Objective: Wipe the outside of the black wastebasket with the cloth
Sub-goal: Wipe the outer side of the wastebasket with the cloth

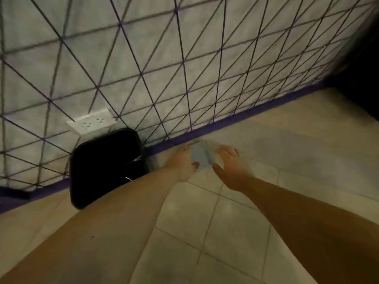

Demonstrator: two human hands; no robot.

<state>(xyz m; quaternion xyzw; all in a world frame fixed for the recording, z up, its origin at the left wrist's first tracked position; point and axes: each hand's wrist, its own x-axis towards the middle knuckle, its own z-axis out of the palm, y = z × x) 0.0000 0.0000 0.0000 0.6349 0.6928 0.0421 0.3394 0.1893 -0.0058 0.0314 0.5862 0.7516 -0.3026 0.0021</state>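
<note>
The black wastebasket [106,167] stands on the floor against the patterned wall, left of both hands. A pale blue-grey cloth [202,155] is between my hands, just right of the basket. My left hand [182,162] holds the cloth's left side with its thumb curled over it. On the other side, my right hand [230,166] has its fingers spread and straight beside the cloth's right edge. The picture is blurred, so finer finger contact is unclear.
A white wall socket [92,124] sits just above the wastebasket. A purple skirting strip [246,121] runs along the foot of the wall with dark diagonal lines. Pale floor tiles [205,232] spread below my arms. A dark area lies at the far right.
</note>
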